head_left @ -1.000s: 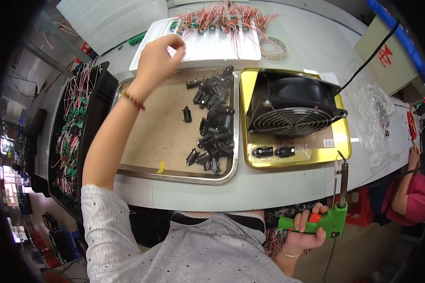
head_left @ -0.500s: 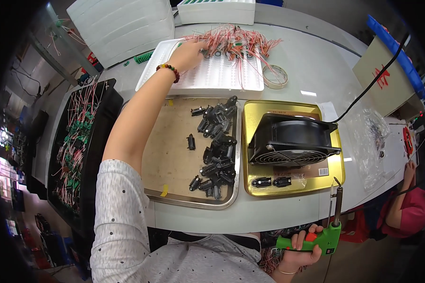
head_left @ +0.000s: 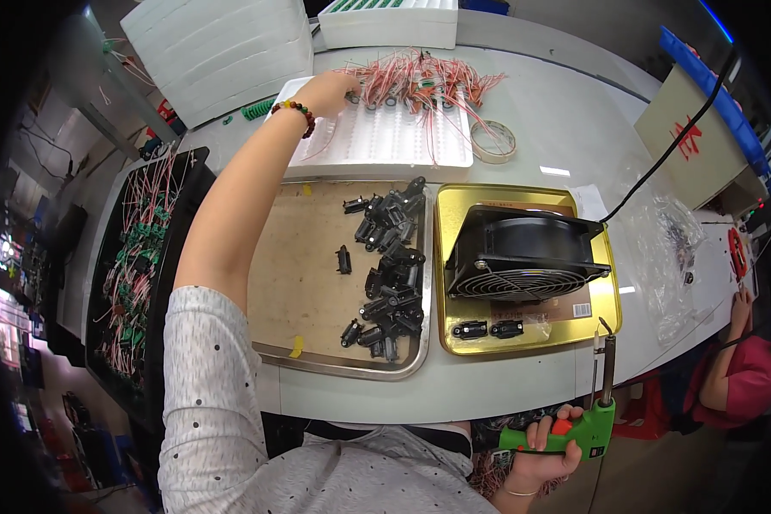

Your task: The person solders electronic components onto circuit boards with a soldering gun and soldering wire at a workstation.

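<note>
At the top centre of the frame, the left hand (head_left: 330,88) reaches into the red wired parts (head_left: 420,81) on the white foam tray (head_left: 377,141), fingers pinching one; best lifted straight up to avoid tangling. Lower right, the right hand (head_left: 544,450) grips a green soldering gun (head_left: 578,428).

I see the left hand (head_left: 330,88) stretched out to the far side of the silver tray (head_left: 334,364), fingers down on the red-wired parts (head_left: 420,81) lying on the white foam tray (head_left: 385,141). Nearer than the silver tray, below the bench edge, my right hand (head_left: 544,450) grips a green soldering gun (head_left: 587,424), tip up. Black clips (head_left: 390,274) are heaped along the silver tray's right side, and a black fan (head_left: 522,257) in a gold tray (head_left: 450,338) sits just right of it.
</note>
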